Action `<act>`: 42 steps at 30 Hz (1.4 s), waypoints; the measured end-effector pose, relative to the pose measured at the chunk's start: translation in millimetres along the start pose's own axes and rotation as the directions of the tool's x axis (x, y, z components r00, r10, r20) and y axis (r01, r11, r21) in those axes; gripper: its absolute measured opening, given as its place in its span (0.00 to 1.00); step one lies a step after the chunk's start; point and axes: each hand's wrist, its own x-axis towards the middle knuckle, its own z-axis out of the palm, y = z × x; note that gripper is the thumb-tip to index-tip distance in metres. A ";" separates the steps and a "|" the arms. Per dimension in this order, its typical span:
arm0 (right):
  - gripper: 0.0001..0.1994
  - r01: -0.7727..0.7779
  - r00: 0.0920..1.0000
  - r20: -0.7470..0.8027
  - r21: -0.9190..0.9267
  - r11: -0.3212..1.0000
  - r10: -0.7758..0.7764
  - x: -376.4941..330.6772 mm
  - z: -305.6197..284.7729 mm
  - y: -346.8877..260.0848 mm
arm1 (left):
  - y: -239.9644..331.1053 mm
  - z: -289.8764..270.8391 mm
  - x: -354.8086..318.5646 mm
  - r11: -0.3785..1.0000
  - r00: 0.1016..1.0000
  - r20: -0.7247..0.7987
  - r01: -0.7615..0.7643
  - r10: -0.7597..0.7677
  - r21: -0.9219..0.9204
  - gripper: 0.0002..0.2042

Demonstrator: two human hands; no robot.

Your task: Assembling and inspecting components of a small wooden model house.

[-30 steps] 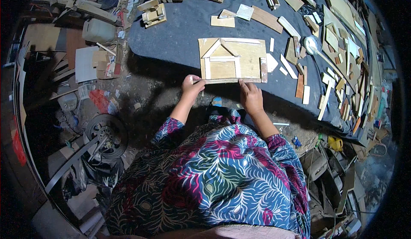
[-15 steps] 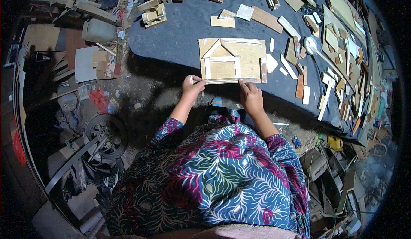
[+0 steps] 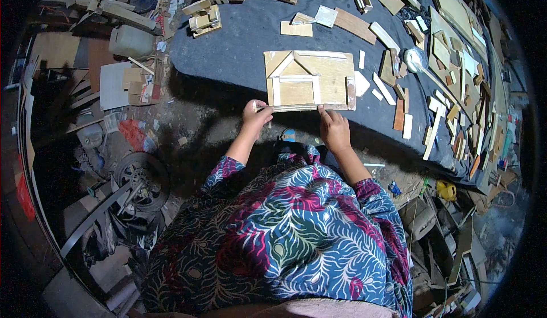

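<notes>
Wooden house-front panel point(image 3: 309, 80) on dark table point(image 3: 245, 39): left hand point(image 3: 256, 114) pinching its near edge strip, right hand point(image 3: 334, 129) fingertips pressing alongside, open.

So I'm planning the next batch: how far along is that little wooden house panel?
The wooden panel already carries a roof triangle and wall frame. Left hand and right hand hold a thin strip along its near edge. Loose strips remain unplaced beside it.
</notes>
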 end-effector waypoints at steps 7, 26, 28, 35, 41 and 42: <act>0.24 -0.001 1.000 -0.014 0.004 1.000 0.001 0.4 -1.5 -1.3 | -0.1 -0.4 -1.2 0.999 0.999 0.022 -0.029 0.029 -0.029 0.12; 0.19 0.042 0.992 -0.119 0.022 0.999 -0.039 0.6 2.0 0.7 | -2.2 1.2 0.2 0.997 0.998 0.017 -0.052 0.053 -0.060 0.13; 0.20 0.043 0.993 -0.115 0.018 0.999 -0.040 0.8 1.0 0.0 | -0.6 2.4 -1.6 0.997 0.998 0.006 -0.058 0.058 -0.051 0.13; 0.21 0.049 0.993 -0.105 0.012 0.999 -0.047 0.4 1.6 1.0 | -3.3 0.7 1.8 0.998 0.998 -0.004 -0.055 0.055 -0.019 0.13; 0.24 0.003 1.000 -0.010 -0.013 1.000 -0.003 -0.4 -0.2 -0.5 | -5.0 -0.8 4.0 0.998 0.998 0.026 -0.049 0.050 -0.044 0.14; 0.24 0.003 1.000 -0.010 -0.013 1.000 -0.003 -0.5 -0.1 -0.4 | -5.0 -0.8 4.2 0.998 0.998 0.026 -0.049 0.050 -0.043 0.14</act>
